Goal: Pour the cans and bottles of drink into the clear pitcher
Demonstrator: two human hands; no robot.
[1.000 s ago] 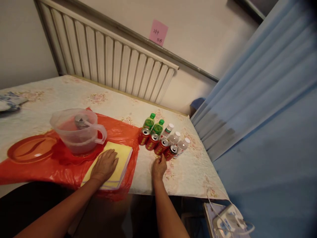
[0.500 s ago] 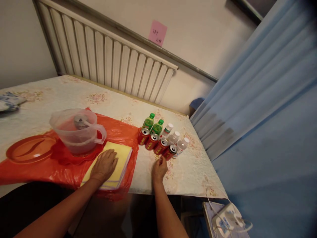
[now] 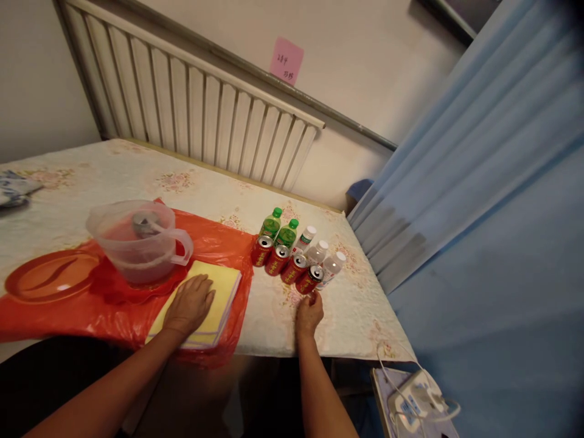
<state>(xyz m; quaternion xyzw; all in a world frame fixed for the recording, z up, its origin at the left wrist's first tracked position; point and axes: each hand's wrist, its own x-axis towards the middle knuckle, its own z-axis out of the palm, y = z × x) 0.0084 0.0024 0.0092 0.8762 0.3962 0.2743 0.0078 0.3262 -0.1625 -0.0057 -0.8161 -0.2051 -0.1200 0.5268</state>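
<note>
My left hand lies flat, fingers stretched out, on a yellow stack with pale purple edges; whether it is paper or cloth I cannot tell. My right hand is closed, fingers curled in, just in front of the rightmost red can. Its fingertips are close to the can's base; contact is unclear. Several red cans stand upright in a slanting row, including the leftmost can. Behind them stand two green-capped bottles and three clear bottles with white caps.
A translucent jug with a metallic can-like object inside stands in a red scalloped dish. An orange lid lies left of it, on red plastic sheeting. A power strip sits low right, beside a blue curtain.
My right hand has moved right, from before the gap between the last two cans to the front of the rightmost can. My left hand stays on the yellow stack.
</note>
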